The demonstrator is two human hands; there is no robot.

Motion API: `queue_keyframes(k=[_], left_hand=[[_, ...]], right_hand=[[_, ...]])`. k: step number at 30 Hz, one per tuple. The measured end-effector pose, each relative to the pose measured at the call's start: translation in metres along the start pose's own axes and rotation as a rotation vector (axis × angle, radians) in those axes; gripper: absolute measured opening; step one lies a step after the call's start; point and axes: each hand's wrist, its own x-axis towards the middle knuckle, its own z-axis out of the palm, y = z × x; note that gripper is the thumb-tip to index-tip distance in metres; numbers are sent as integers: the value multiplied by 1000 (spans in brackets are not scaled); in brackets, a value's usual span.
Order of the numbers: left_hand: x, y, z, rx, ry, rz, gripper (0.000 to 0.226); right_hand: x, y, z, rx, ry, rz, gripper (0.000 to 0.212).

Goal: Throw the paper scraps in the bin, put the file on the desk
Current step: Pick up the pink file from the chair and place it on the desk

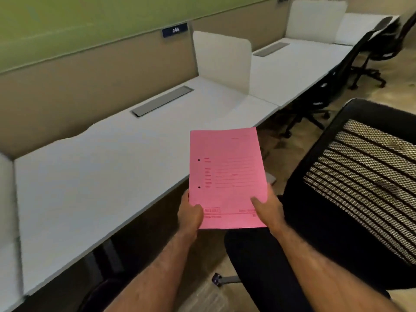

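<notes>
A pink file with red print and two punch holes is held flat in the air, its far end just over the front edge of the white desk. My left hand grips its near left corner, thumb on top. My right hand grips its near right corner, thumb on the cover too. No paper scraps and no bin are in view.
A black mesh office chair stands close on my right, seat below the file. A grey cable flap lies at the desk's back. White dividers separate the desks. More chairs stand farther right.
</notes>
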Motion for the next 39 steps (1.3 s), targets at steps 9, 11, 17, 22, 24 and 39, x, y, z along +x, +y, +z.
queue_keyframes(k=[9, 11, 17, 22, 24, 39], left_hand=[[38, 12, -123, -39, 236, 26, 35], [49, 14, -151, -55, 276, 22, 33], [85, 18, -220, -92, 399, 13, 29], [124, 23, -253, -142, 458, -24, 19], [142, 25, -261, -163, 488, -28, 19], [358, 47, -318, -20, 723, -184, 47]], right_hand=[[31, -92, 124, -42, -190, -144, 43], [34, -113, 152, -29, -210, -131, 50], [46, -174, 222, 8, -294, -187, 49], [75, -214, 260, -98, -372, -231, 48], [91, -226, 276, -136, -371, -238, 52], [270, -292, 439, -215, -512, -172, 63]])
